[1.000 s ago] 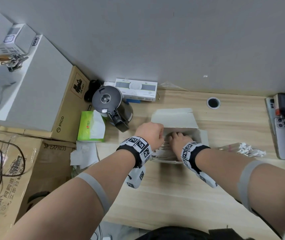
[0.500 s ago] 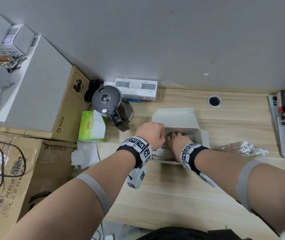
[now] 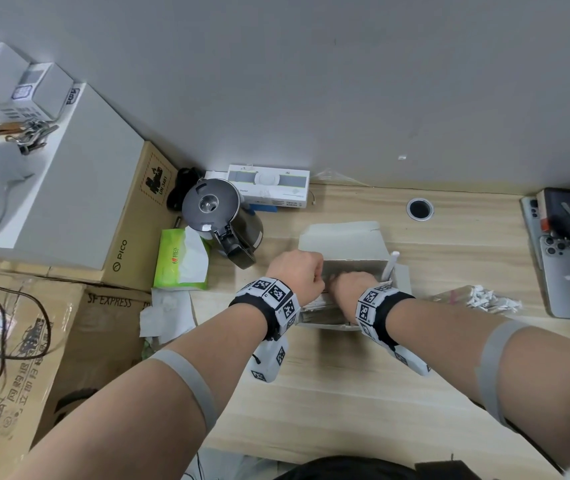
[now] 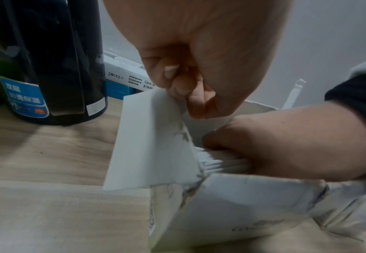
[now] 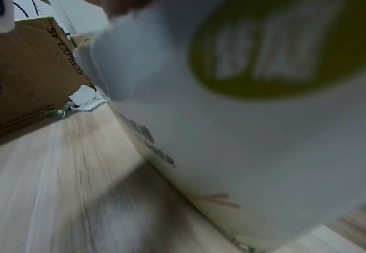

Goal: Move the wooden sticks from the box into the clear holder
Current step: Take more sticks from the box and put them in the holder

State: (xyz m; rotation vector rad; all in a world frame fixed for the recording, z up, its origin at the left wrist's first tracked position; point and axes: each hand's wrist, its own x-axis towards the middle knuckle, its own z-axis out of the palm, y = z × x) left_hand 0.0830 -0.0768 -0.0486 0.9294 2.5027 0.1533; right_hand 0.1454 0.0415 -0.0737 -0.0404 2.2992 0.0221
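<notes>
A white cardboard box (image 3: 344, 240) stands open in the middle of the desk, its lid flap folded back. My left hand (image 3: 297, 273) pinches the box's left side flap (image 4: 151, 137) between thumb and fingers (image 4: 184, 89). My right hand (image 3: 352, 285) reaches down inside the box and grips a bundle of white paper-wrapped sticks (image 4: 221, 162). One wrapped stick (image 3: 390, 266) pokes up at the box's right wall. A clear holder (image 3: 460, 297) lies to the right of the box with white-wrapped stick ends (image 3: 491, 301) at its mouth. The right wrist view shows only the box's blurred side (image 5: 242, 137).
A dark kettle (image 3: 221, 220) and a green tissue pack (image 3: 179, 261) stand left of the box. A white carton (image 3: 269, 185) lies by the wall. Phones and keys (image 3: 567, 244) sit at the right edge. Cardboard cartons (image 3: 103, 306) border the desk's left side. A cable hole (image 3: 420, 209) lies behind.
Both hands stay at the box. My right hand has worked deeper among the sticks, and one wrapped stick now stands up at the box's right wall.
</notes>
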